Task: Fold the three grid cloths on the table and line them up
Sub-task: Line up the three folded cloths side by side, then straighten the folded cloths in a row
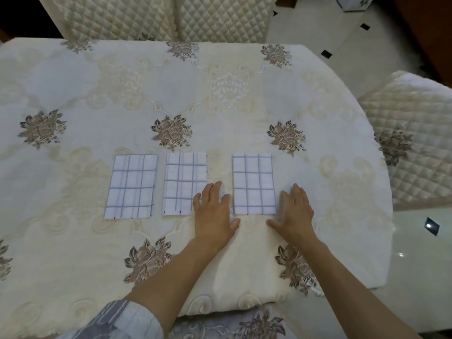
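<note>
The bench (220,106) fills most of the view under a cream flowered cover. Quilted chairs (117,18) stand at its far and right sides on a pale tiled floor (330,28). Both forearms reach forward. The left grip (212,214) and right grip (294,216) lie flat, fingers straight and spread, holding nothing. Three folded cloths lie in a row: the left cloth (130,185), the middle cloth (182,182), whose near right corner is under the left grip, and the right cloth (253,184) between both grips.

grid cloths (253,184): matt woven fabric | tablecloth (97,99): embroidered cloth (raised flowers) | floor (420,265): glossy tile
</note>
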`<state>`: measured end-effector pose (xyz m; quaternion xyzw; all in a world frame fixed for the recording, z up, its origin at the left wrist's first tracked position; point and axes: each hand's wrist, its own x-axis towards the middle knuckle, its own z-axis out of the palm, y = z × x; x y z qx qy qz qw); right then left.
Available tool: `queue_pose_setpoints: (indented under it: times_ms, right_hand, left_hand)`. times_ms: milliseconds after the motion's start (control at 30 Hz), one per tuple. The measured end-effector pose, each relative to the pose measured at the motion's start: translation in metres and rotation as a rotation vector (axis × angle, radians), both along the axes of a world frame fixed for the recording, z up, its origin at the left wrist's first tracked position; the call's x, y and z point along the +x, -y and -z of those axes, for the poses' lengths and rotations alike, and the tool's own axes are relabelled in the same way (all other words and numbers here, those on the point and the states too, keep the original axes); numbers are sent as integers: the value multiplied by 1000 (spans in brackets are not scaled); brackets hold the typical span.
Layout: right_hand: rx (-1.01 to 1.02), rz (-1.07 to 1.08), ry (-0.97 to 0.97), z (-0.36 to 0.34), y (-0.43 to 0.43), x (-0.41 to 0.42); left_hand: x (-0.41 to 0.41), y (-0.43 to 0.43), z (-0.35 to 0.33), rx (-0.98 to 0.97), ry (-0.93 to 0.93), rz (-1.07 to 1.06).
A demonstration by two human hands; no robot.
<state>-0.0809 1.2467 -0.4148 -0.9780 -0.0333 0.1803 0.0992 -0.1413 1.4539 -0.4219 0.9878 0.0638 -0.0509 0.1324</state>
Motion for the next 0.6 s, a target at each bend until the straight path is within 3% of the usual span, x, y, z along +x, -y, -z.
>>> queue_pose_setpoints:
  times_ms: [600]
  right_hand:
    - [144,-76,5,-4,-23,7]
  left_hand:
    - [-5,-8,8,-15,74,-98]
